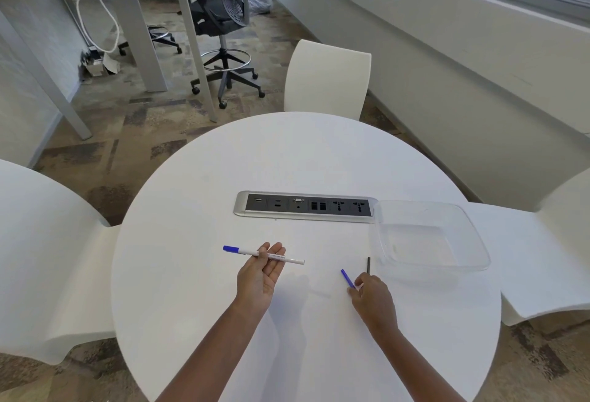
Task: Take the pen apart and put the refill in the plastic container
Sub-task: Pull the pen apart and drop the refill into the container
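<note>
My left hand (259, 275) is palm up over the round white table (303, 159). Its thumb presses the white pen barrel (281, 257) with a blue end across the fingers. To the right, my right hand (374, 298) is low over the table. It pinches a small blue pen piece (348, 278) and a thin dark refill (368, 265), which sticks up from the fingers. The clear plastic container (437, 267) sits on the table just right of the refill and has nothing in it.
A silver socket panel (305, 207) is set into the table behind the hands, touching the container's far left corner. White chairs stand at the left (48, 258), the far side (327, 77) and the right (542, 258).
</note>
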The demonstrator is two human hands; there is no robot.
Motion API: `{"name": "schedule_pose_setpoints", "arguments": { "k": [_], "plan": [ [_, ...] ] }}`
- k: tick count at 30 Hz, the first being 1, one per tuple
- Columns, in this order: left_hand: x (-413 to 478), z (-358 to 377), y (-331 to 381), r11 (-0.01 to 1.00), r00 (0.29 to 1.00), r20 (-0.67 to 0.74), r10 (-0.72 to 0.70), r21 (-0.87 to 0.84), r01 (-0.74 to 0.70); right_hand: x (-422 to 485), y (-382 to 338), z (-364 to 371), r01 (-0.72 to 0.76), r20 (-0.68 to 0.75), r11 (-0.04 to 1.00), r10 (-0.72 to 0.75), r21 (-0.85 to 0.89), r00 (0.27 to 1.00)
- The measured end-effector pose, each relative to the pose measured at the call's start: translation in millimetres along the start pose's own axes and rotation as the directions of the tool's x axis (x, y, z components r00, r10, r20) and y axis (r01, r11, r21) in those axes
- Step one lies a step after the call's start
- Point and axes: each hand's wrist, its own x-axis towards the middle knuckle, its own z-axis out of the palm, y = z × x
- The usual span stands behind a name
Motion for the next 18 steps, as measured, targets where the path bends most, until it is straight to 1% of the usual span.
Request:
{"name": "schedule_pose_setpoints", "arguments": {
  "k": [2,4,6,8,10,13,15,18],
  "plan": [
    [1.4,0.0,-0.3,0.999,1.000,-0.003,0.016,0.038,-0.016,1.3,-4.6,-3.9,0.014,0.005,0.999,-0.014,0.037,1.000],
    [3.2,0.0,-1.0,0.995,0.999,-0.002,0.032,0.098,-0.032,1.5,-16.0,-10.9,0.041,0.019,0.991,-0.044,0.131,0.999],
    [5.1,0.8,-2.2,0.982,0.999,0.005,0.032,0.186,-0.033,1.2,-32.0,-19.7,0.059,0.083,0.964,-0.083,0.258,0.993],
    [6.2,4.2,-4.3,0.955,1.000,0.002,0.027,0.295,-0.027,0.8,-50.1,-28.5,0.087,0.188,0.940,-0.156,0.330,0.970],
    [7.7,9.0,-8.1,0.916,0.999,-0.004,0.033,0.401,-0.029,-0.9,-66.0,-34.1,0.141,0.269,0.938,-0.231,0.316,0.935],
    [6.2,18.3,-14.2,0.845,1.000,0.018,0.025,0.533,-0.031,-3.7,-79.5,-33.7,0.214,0.320,0.944,-0.290,0.251,0.902],
    [6.0,22.5,-17.8,0.798,0.999,0.036,0.026,0.602,-0.043,-5.2,-82.5,-30.5,0.245,0.324,0.947,-0.303,0.207,0.896],
    [6.6,26.3,-22.1,0.748,0.997,0.071,0.022,0.660,-0.064,-6.7,-83.3,-26.8,0.236,0.289,0.954,-0.283,0.188,0.915]
  ]
}}
